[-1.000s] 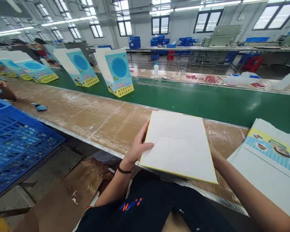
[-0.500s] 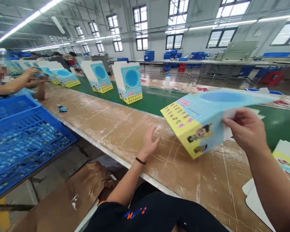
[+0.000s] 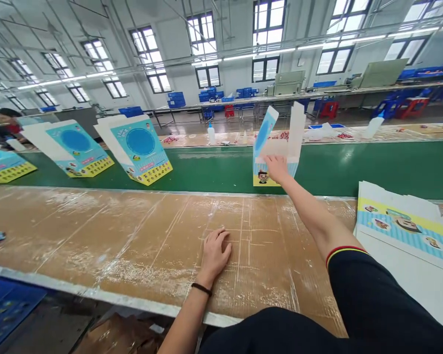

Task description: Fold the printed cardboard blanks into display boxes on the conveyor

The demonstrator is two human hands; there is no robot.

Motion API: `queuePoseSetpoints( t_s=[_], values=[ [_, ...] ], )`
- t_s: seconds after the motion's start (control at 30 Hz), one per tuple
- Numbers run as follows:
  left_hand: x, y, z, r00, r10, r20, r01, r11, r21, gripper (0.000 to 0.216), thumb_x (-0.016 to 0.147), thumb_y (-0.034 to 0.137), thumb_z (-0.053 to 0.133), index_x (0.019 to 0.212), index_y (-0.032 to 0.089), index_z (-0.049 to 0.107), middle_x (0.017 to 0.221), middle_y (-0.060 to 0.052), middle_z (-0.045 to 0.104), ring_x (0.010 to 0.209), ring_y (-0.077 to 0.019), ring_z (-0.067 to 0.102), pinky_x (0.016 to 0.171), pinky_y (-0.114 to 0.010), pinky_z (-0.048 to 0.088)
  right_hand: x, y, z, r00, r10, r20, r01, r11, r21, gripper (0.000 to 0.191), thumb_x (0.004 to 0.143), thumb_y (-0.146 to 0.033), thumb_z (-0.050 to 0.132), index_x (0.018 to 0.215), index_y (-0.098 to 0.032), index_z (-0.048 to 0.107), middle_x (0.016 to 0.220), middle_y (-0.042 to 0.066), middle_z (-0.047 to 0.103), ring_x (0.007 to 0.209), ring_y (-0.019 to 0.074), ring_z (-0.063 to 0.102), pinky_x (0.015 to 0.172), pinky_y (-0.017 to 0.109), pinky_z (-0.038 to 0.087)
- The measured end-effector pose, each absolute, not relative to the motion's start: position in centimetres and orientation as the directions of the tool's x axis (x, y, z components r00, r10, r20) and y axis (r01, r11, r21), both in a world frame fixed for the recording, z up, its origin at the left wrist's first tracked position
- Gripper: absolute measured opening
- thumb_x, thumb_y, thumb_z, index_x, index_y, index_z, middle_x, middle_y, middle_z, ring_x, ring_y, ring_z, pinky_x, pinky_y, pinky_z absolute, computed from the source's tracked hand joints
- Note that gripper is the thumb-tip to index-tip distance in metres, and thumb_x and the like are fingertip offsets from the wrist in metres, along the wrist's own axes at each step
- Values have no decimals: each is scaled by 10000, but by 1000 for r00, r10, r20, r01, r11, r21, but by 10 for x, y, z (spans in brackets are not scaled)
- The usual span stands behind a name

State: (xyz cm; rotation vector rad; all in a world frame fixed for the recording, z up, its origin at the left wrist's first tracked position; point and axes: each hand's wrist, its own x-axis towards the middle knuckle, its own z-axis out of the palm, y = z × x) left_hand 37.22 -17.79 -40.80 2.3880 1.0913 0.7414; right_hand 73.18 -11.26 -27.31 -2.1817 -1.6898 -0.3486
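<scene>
My right hand reaches out over the green belt and grips the near wall of a printed cardboard box. This box stands upright with its top flaps up, and my fingers lie over the wall's upper edge; the thumb is hard to make out. My left hand rests on the brown covered tabletop, holding nothing, fingers a little apart. To the right lies a stack of flat printed box blanks.
Several more boxes stand along the green belt to the left. Beyond it are a glue bottle, another bottle and a blue tray. A blue crate sits at lower left.
My right hand has carried the box forward from over the tabletop and it now stands on the belt. My left hand has come down onto the table. The view has turned right.
</scene>
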Motion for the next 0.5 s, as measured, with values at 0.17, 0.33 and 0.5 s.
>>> queuePoseSetpoints(
  t_s=[0.17,0.33,0.5],
  values=[
    [368,-174,-406,555,780,288,563,-607,561,330,835,270,590,1122,208,743,1290,-149,725,1248,-325,662,1111,-565,496,704,-132,-285,286,839,464,953,-200,-227,658,915,-171,516,1559,-81,422,1642,203,379,1531,365,284,1244,571,196],
    [356,-158,-405,579,750,319,523,-642,560,349,860,393,535,1046,197,755,1237,-158,738,1182,-334,693,1078,-537,530,705,-206,-303,506,784,359,841,-357,-406,507,978,-249,543,1469,-126,521,1483,191,541,1356,294,509,1133,414,413],
    [341,-133,-409,667,696,267,503,-685,527,453,846,529,536,1070,203,757,1265,-153,724,1195,-349,681,1061,-535,544,776,-353,-314,859,476,191,507,-734,-451,391,941,-323,652,1263,-102,647,1301,230,633,1290,346,563,1093,458,453]
  ],
)
